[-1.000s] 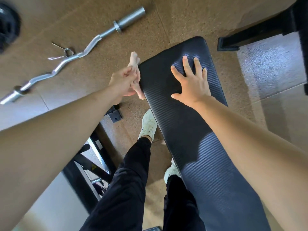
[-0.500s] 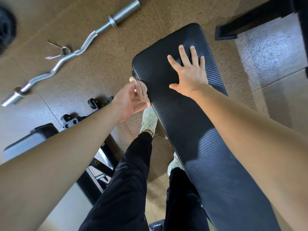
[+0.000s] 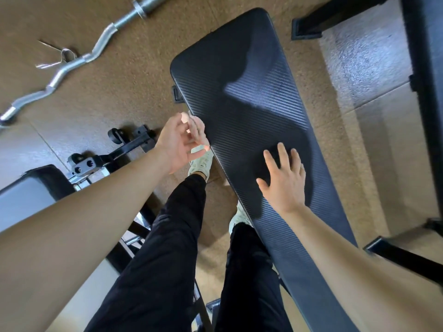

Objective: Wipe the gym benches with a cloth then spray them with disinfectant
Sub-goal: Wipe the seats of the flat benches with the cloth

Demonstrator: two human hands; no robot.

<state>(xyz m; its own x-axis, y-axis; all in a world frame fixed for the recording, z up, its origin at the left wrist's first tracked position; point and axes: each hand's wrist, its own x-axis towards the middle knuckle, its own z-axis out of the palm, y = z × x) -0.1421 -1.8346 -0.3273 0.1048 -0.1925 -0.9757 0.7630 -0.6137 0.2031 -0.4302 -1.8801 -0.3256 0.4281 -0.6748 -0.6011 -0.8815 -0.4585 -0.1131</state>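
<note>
A long black ribbed gym bench [image 3: 251, 68] runs from the top centre down to the lower right. My left hand [image 3: 178, 142] sits at the bench's left edge, fingers curled around a pale pinkish cloth [image 3: 195, 124] pressed against the side of the pad; most of the cloth is hidden by my fingers. My right hand [image 3: 285, 178] lies flat on the bench top with fingers spread, holding nothing.
A silver curl bar [image 3: 72, 65] with a spring clip lies on the brown floor at upper left. A second bench with a grey pad [image 3: 26, 200] and black frame stands at left. Black frame bars [image 3: 422, 80] are at right. My legs and pale shoes stand beside the bench.
Both hands have slid back along the bench toward me. The left hand drags the cloth down the bench's left edge; the right hand has shifted from the far end to mid-bench.
</note>
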